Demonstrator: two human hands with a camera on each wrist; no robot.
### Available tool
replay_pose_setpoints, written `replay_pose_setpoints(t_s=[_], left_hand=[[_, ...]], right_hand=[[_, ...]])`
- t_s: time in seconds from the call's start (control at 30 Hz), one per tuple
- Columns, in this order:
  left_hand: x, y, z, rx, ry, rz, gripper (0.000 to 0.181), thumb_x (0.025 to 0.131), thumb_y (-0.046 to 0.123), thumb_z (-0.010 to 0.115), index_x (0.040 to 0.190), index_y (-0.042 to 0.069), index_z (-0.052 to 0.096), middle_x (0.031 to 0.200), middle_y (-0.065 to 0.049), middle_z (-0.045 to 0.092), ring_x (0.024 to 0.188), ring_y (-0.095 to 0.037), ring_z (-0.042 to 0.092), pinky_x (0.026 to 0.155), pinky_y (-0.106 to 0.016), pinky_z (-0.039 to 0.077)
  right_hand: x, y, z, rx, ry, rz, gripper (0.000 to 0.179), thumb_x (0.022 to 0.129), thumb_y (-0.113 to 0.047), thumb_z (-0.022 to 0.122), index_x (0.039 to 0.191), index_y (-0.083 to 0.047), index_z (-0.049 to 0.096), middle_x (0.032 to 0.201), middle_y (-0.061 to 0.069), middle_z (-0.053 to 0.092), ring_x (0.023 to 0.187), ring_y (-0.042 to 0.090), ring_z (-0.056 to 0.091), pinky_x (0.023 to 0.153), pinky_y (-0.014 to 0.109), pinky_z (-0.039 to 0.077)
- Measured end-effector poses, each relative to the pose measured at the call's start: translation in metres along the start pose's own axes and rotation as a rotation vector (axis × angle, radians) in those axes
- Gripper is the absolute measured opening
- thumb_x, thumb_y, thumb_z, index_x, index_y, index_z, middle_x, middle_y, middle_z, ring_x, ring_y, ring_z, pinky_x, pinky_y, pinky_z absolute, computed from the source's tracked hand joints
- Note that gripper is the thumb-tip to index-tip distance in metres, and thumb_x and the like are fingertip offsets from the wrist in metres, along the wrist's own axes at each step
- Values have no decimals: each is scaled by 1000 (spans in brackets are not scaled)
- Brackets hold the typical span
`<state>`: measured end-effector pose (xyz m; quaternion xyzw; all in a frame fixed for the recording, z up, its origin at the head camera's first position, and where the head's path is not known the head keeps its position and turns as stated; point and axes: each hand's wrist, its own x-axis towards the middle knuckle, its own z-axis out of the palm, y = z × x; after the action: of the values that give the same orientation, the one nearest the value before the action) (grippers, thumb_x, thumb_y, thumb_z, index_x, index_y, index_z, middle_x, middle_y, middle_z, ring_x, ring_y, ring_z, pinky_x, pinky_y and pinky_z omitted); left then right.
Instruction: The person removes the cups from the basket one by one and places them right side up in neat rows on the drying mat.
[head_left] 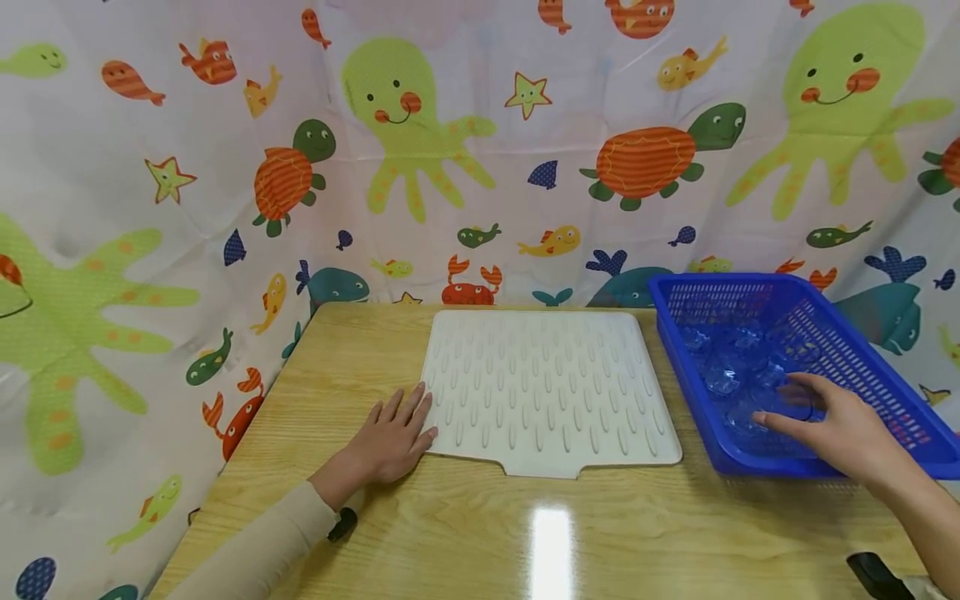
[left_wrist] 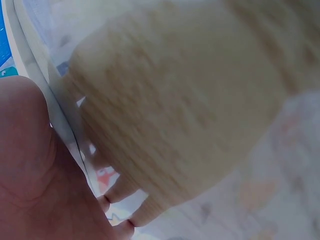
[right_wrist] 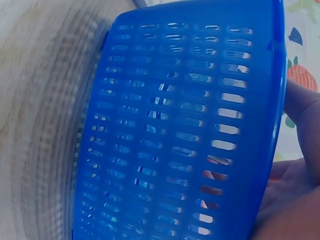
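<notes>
1. Clear vessels: inside the blue basket; probably light, stiff, slippery, perhaps fragile.
2. Best hold, I judge: round their sides, gently.
3. Right hand: over the basket, fingers parted, apparently empty.
4. Left hand: left of the basket, fingers spread.

Clear items lay inside the basket, too merged to count, my right hand masking part of the basket; the head view's right edge clipped the basket's corner. At my right wrist, the basket's wall left them only slivers through slots. My left hand was cropped by its wrist view's edge, beside a brown patch too blurred to identify.
</notes>
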<state>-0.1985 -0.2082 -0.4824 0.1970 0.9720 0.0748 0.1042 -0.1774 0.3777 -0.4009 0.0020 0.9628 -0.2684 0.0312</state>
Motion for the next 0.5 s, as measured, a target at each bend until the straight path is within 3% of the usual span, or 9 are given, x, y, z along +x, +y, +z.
replay_pose_setpoints(t_s=[0.5], left_hand=[[3, -1, 3, 24, -26, -28, 67, 112, 49, 26, 166, 12, 13, 173, -8, 3, 157, -41, 5, 121, -65, 11]], right_hand=[[1, -19, -6, 123, 57, -1, 109, 93, -52, 73, 158, 12, 13, 147, 44, 35, 128, 64, 35, 87, 75, 41]])
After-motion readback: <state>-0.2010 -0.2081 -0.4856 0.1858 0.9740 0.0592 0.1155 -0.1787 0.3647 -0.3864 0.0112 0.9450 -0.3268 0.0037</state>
